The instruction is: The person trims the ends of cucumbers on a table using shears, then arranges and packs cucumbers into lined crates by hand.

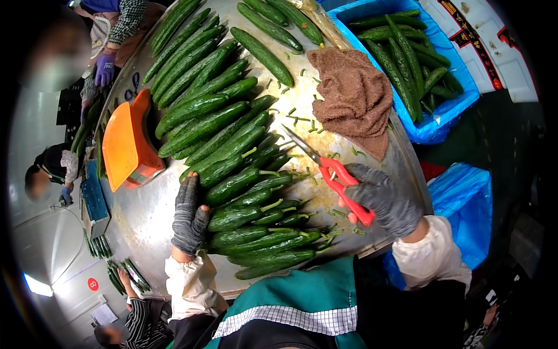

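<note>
The gloved left hand lay against the blunt ends of the heaped cucumbers, thumb spread from fingers. The gloved right hand was curled around red-handled scissors, their blades near the heap's stem ends. The heap occupied the middle of the metal table; short green stem pieces lay beside a brown towel, and an orange pan stood left.

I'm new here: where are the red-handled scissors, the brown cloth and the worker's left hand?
Red-handled scissors (pixel 326 163): head view, red handle near the pivot.
Brown cloth (pixel 352 94): head view, middle of its folds.
Left hand (pixel 189 217): head view, back of the gray glove.
</note>
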Tool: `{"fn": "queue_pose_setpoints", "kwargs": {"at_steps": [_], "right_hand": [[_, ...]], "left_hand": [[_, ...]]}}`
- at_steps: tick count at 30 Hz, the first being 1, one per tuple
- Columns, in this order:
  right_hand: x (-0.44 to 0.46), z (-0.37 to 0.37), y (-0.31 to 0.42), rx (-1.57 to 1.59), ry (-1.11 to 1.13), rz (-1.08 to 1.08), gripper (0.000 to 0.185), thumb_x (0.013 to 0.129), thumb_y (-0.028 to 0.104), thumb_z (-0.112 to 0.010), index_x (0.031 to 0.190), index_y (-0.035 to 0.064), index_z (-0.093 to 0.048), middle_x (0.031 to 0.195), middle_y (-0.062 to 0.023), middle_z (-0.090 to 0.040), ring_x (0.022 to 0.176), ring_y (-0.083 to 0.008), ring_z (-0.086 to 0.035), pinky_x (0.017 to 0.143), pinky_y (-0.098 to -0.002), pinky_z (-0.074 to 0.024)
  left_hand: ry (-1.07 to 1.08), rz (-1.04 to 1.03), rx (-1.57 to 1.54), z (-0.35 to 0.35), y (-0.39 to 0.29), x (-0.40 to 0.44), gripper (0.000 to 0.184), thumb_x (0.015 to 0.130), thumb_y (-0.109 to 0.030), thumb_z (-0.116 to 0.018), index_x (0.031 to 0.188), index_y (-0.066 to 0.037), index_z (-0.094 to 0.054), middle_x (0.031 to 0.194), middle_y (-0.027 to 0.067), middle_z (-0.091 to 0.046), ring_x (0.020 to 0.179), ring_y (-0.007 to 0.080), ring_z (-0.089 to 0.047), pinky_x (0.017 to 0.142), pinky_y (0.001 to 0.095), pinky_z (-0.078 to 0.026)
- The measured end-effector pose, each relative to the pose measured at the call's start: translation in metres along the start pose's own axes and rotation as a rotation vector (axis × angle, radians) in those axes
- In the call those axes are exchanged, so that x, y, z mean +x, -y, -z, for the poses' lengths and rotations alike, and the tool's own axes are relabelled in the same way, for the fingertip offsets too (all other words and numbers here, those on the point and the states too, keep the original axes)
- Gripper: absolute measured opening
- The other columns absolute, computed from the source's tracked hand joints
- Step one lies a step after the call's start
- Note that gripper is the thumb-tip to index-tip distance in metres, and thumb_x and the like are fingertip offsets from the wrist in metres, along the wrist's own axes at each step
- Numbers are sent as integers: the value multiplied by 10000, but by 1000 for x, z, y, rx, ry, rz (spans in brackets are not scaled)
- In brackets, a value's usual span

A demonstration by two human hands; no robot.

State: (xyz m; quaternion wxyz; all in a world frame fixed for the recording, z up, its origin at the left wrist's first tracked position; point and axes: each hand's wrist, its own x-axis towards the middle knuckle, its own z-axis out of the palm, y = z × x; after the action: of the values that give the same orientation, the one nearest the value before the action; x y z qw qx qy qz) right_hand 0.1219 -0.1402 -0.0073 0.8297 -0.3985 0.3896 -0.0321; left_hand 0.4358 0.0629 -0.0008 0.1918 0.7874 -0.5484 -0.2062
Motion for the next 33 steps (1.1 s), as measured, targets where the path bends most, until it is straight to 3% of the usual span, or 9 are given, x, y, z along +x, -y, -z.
{"fn": "queue_pose_setpoints", "kwargs": {"at_steps": [2,7,10,16,25,33], "right_hand": [[-7,9,16,71,135,-127,412,837,288,-507,1134,8,-459,742,-88,-576,513,-134,-568,431,-232,-446],[12,24,36,-59,240,-224,326,842,309,-472,994,21,-476,736,-138,-587,524,-212,-594,413,-294,-470],[20,18,56,-49,211,-338,331,812,248,-516,1032,5,-475,706,-129,-606,481,-205,-590,410,-286,-465],[31,11,58,-104,224,-299,303,825,270,-508,999,22,-488,711,-138,-610,498,-226,-599,422,-296,-477],[39,0,58,-187,219,-278,311,819,275,-508,1000,22,-485,680,-106,-593,467,-187,-579,398,-277,-455],[34,-5,44,-316,165,-198,305,839,284,-493,1044,59,-480,656,-63,-562,418,-132,-531,364,-234,-408]], "left_hand": [[1,-1,-6,-1,1,0,589,877,-360,-440,1315,21,-341,1339,210,-358,1272,351,-286,1046,394,-202],[7,-5,-20,0,3,0,591,875,-357,-443,1313,26,-340,1337,211,-359,1275,352,-281,1049,396,-198],[2,-7,-24,-1,5,-1,593,871,-355,-449,1314,25,-340,1338,211,-359,1276,354,-278,1049,399,-197],[-7,13,-24,-1,3,-1,607,863,-378,-463,1315,10,-344,1339,213,-355,1273,363,-277,1045,407,-201],[-8,4,14,0,3,-1,628,855,-396,-468,1315,12,-340,1338,215,-356,1263,375,-287,1041,413,-208],[-10,-6,2,0,5,-1,599,838,-317,-493,1320,4,-339,1338,211,-358,1263,372,-289,1042,409,-209]]}}
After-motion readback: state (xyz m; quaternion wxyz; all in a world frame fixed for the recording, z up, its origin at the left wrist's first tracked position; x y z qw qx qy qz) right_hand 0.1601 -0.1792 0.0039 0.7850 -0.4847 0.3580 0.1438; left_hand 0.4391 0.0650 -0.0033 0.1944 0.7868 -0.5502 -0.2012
